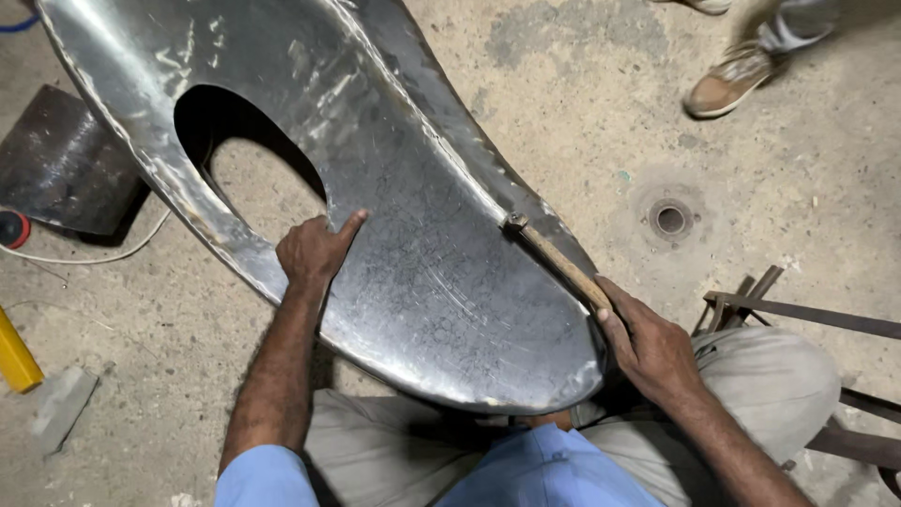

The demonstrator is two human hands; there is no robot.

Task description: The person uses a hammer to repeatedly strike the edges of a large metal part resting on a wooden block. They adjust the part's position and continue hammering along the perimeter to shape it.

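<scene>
A large curved sheet-metal panel (413, 235) with an oval cut-out rests across my lap, reaching up to the top left. My left hand (314, 252) grips the lower edge of the cut-out, thumb stretched across the shiny face. My right hand (648, 343) is closed on the wooden handle of a small hammer (558, 258). The hammer's metal head sits against the panel's right-hand ridge.
The floor is rough concrete with a round drain (670, 219) at the right. Another person's shoe (730, 80) stands at the top right. Rusty metal bars (807, 314) lie at the right, a dark metal plate (61, 164), a white cable and a yellow object (16, 355) at the left.
</scene>
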